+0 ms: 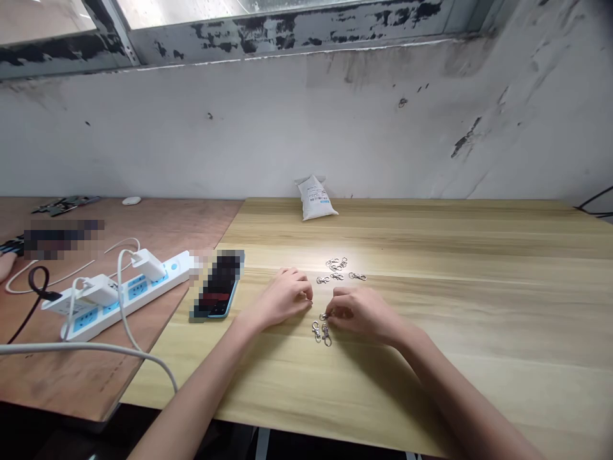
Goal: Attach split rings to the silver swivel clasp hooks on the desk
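Metal swivel lobster clasps lie on the wooden table in front of me. My right hand (364, 314) pinches one small clasp (323, 316) at the fingertips, against the tabletop. Just below those fingers lie two more clasps, a left one (317, 331) and a right one (326, 335). My left hand (286, 298) rests on the table to the left, its fingers loosely curled and apart, with nothing visible in them. Beyond both hands is a loose group of several clasps (336, 276), one lying off to the right (357, 276).
A white plastic packet (316, 199) leans near the wall. Left of my left hand lies a phone (220, 287), partly pixelated. A white power strip (138, 294) with plugs and cables sits on the brown table (191, 223). Part of another person's hand (6, 264) shows at the left edge.
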`<action>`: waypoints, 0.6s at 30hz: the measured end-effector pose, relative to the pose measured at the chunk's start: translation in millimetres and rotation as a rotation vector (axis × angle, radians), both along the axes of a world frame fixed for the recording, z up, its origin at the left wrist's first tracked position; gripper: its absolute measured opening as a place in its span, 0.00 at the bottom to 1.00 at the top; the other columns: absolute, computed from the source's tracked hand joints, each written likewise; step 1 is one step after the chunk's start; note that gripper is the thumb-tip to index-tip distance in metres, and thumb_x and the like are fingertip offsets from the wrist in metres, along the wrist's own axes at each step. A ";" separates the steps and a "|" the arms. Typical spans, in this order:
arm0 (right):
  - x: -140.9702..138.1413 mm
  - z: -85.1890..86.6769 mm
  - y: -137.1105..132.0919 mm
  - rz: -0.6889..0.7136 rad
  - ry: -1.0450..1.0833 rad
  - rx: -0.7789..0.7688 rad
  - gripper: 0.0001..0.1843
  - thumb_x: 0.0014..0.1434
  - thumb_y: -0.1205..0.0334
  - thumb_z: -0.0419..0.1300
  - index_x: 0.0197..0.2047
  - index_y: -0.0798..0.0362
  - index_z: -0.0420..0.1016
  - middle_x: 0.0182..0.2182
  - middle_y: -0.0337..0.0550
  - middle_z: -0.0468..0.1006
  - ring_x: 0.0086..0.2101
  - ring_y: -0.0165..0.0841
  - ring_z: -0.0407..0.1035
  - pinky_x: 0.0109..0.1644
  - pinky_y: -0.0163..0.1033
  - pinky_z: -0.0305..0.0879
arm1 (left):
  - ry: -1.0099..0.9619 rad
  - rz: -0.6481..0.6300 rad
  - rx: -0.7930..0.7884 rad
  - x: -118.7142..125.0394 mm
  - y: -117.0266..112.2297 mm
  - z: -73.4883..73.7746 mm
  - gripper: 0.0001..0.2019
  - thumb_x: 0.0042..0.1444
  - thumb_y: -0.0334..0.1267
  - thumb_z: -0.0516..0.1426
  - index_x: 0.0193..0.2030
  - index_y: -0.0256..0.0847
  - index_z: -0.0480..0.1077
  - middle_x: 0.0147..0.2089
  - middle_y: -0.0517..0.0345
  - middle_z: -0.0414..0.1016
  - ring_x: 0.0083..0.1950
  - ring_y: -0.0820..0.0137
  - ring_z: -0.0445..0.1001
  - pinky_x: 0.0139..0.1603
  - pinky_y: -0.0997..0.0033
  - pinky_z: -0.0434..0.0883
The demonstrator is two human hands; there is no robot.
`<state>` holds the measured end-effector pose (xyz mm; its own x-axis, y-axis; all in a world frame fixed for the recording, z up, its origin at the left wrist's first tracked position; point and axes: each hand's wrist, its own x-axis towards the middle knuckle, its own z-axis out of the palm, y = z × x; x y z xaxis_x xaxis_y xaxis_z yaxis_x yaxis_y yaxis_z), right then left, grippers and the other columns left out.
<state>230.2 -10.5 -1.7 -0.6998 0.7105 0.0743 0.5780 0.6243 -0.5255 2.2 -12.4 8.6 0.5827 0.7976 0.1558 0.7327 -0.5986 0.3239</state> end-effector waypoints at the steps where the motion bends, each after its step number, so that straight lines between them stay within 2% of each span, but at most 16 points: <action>1: -1.5 -0.3 -0.7 -0.016 -0.003 -0.007 0.06 0.54 0.69 0.61 0.32 0.50 0.79 0.28 0.36 0.76 0.24 0.24 0.62 0.29 0.33 0.52 | -0.038 0.005 -0.027 1.1 0.9 0.5 0.03 0.56 0.32 0.58 0.32 0.42 0.73 0.35 0.58 0.75 0.41 0.66 0.71 0.48 0.61 0.65; 6: -5.3 -1.7 -3.3 -0.067 -0.005 -0.052 0.03 0.50 0.70 0.59 0.28 0.52 0.72 0.24 0.35 0.74 0.23 0.25 0.58 0.27 0.32 0.50 | -0.297 0.080 -0.246 8.1 6.4 3.6 0.03 0.54 0.34 0.61 0.30 0.39 0.73 0.32 0.58 0.75 0.36 0.69 0.71 0.40 0.67 0.67; 10: -4.5 -7.0 0.2 -0.080 -0.011 0.035 0.03 0.53 0.68 0.59 0.28 0.52 0.72 0.24 0.36 0.75 0.23 0.26 0.58 0.28 0.33 0.49 | -0.509 0.139 -0.405 10.1 11.0 -1.5 0.08 0.52 0.40 0.64 0.30 0.38 0.73 0.33 0.55 0.77 0.36 0.69 0.74 0.39 0.68 0.70; 14: -2.6 -13.2 7.3 -0.169 0.054 0.110 0.04 0.57 0.66 0.58 0.32 0.51 0.74 0.25 0.38 0.76 0.25 0.28 0.64 0.29 0.33 0.52 | -0.624 0.196 -0.452 9.9 9.1 -6.9 0.10 0.51 0.43 0.64 0.30 0.37 0.76 0.33 0.54 0.79 0.36 0.68 0.75 0.41 0.68 0.72; 18: -2.7 -17.7 11.3 -0.242 0.181 0.139 0.05 0.60 0.62 0.56 0.35 0.50 0.74 0.24 0.37 0.77 0.23 0.27 0.64 0.30 0.33 0.55 | -0.668 0.244 -0.403 10.6 4.0 -6.9 0.08 0.53 0.41 0.63 0.31 0.39 0.78 0.36 0.53 0.81 0.40 0.66 0.77 0.43 0.68 0.74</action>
<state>227.5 0.8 -19.3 -0.4785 0.8289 0.2898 0.6231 0.5530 -0.5530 12.8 -8.4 1.7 0.2708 0.9590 0.0834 0.4035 -0.1917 0.8947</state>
